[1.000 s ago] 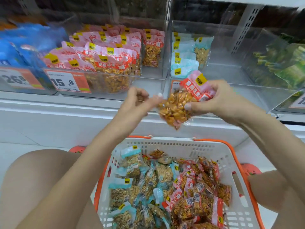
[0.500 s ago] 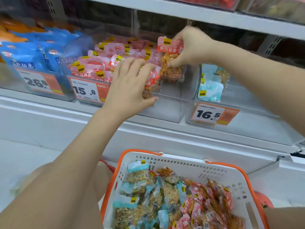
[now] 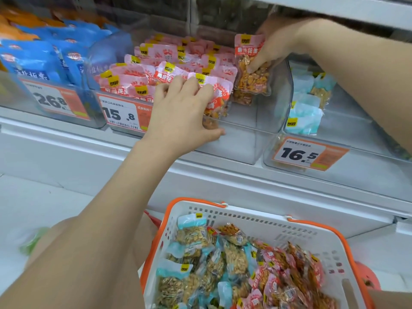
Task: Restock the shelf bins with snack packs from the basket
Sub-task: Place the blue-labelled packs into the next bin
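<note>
In the bin (image 3: 276, 103), right hand (image 3: 276, 44) pinches pack (image 3: 252, 70).

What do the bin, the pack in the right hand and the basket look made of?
Bin: clear hard plastic, glossy; the packs show through its walls.
Pack: thin plastic film, shiny and creased, with a clear window onto the nuts.
Basket: moulded white plastic, probably matte, slotted walls, orange rim.
</note>
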